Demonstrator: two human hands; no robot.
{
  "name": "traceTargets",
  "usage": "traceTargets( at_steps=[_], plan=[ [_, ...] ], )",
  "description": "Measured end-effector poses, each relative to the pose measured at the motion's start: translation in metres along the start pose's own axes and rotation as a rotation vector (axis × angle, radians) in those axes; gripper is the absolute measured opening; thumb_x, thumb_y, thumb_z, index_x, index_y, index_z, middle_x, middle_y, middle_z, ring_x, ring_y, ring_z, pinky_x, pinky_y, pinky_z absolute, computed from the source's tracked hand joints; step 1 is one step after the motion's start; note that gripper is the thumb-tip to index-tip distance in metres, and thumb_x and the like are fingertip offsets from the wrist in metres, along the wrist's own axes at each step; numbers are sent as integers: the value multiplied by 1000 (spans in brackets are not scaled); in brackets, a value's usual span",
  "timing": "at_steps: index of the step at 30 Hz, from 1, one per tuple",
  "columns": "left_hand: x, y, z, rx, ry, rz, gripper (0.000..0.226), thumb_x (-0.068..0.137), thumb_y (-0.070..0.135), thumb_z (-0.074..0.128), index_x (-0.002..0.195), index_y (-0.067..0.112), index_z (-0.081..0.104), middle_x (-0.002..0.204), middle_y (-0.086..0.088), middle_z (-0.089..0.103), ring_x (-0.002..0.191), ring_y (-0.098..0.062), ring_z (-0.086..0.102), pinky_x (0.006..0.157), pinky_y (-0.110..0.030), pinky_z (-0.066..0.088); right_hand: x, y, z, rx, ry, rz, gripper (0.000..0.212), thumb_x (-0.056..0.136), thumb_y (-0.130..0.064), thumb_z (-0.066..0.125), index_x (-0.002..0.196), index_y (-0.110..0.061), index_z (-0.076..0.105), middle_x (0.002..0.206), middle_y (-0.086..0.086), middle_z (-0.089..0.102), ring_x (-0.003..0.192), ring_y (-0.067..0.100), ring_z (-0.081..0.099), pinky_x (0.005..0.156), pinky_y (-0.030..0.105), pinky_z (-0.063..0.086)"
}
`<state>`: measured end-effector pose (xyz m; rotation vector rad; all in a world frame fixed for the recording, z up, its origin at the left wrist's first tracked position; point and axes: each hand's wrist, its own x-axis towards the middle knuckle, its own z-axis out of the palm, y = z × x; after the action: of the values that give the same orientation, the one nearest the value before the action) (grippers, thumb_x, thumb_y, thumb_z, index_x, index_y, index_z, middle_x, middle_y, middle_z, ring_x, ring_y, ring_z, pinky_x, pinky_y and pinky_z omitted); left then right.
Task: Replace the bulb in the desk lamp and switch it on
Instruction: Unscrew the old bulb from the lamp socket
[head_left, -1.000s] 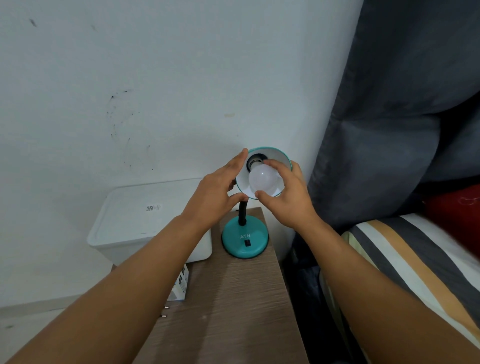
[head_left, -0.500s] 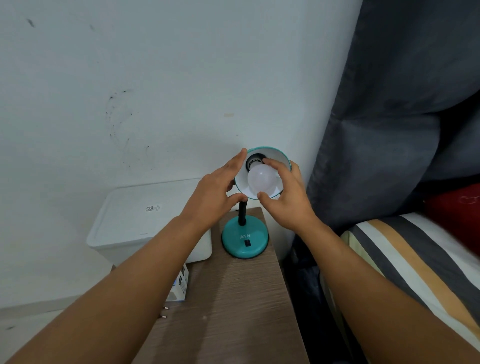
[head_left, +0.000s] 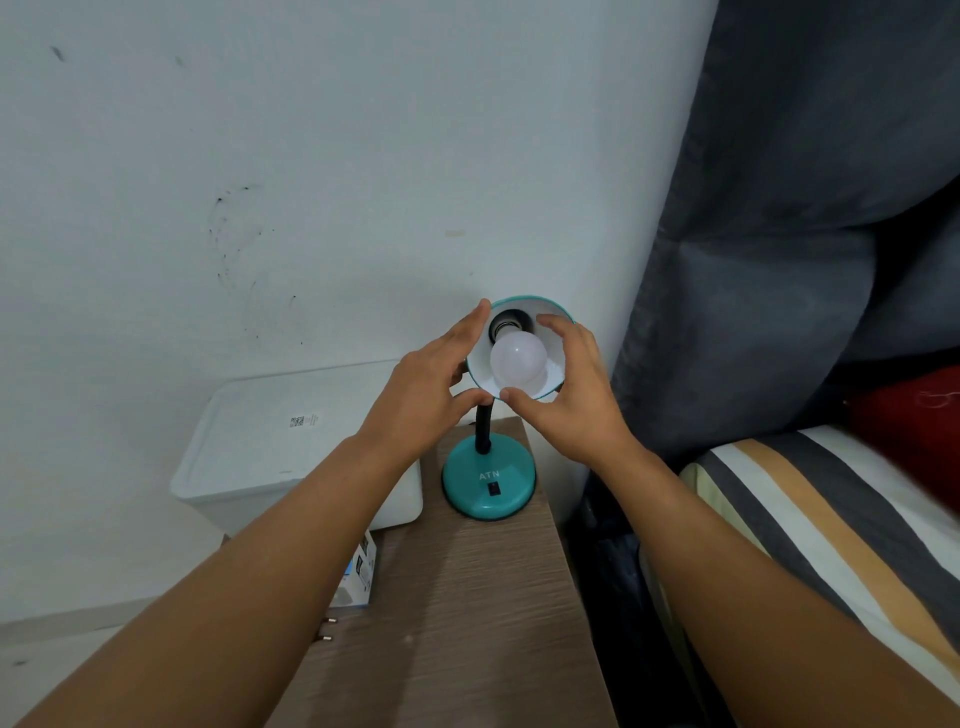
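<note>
A teal desk lamp stands at the far end of a narrow wooden bedside table (head_left: 467, 623). Its round base (head_left: 470, 491) carries a black rocker switch (head_left: 492, 487). The shade (head_left: 530, 303) is tilted up towards me, and a white frosted bulb (head_left: 518, 359) sits in its socket, unlit. My left hand (head_left: 421, 395) grips the shade's left rim, thumb under the lower edge. My right hand (head_left: 576, 400) curves around the bulb from the right with fingers spread. Its index fingertip is just off the top of the bulb and its thumb lies at the bulb's lower edge.
A white lidded plastic box (head_left: 270, 441) stands left of the table against the wall. A small bulb carton (head_left: 359, 574) and a plug's two prongs (head_left: 325, 629) lie at the table's left edge. On the right are a striped bed (head_left: 831, 530), a grey curtain (head_left: 779, 234) and a red pillow (head_left: 904, 415).
My right hand has opened wider around the bulb; its index finger, earlier on top of the bulb, has lifted off. My left hand stays on the shade.
</note>
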<state>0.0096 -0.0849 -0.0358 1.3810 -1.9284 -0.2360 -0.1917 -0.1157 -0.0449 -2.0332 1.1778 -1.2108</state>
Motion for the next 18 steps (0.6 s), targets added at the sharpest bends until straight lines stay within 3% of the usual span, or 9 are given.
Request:
traceTargets(
  at_steps=[4,8,11,15,18],
  plan=[
    [0,1,1,-31,-4,-11,103,84,21,82,152,57,13,154,8,43,113,-12,62,100,-20,48,1,0,3,-37,46,48,68,70,-41,86,126,-28,48,128,-9,42,100,-13,38,80,-5,30],
    [-1,1,-1,-43,2,-19,104,83,19,83,152,57,15,151,7,48,108,-14,65,99,-30,52,0,-2,3,-5,19,12,64,77,-27,81,132,-34,49,137,-4,39,107,-13,38,86,-5,28],
    [-2,1,-1,-34,10,-18,104,83,18,83,153,56,15,149,5,50,106,-13,64,98,-30,52,-1,-3,4,0,18,-11,70,78,-25,80,137,-35,43,141,-7,35,114,-19,35,90,-5,26],
    [-2,1,1,-54,15,-20,100,85,22,81,153,56,16,150,6,48,109,-12,64,98,-22,50,0,-4,6,-31,46,56,83,70,-46,84,137,-29,38,137,-14,36,111,-11,34,81,-3,30],
    [-2,1,1,-49,14,-22,100,85,24,81,153,56,15,147,5,51,108,-11,64,98,-22,50,1,-3,5,-60,61,67,71,69,-47,85,126,-30,46,134,-10,41,104,-9,35,76,-3,31]
  ],
)
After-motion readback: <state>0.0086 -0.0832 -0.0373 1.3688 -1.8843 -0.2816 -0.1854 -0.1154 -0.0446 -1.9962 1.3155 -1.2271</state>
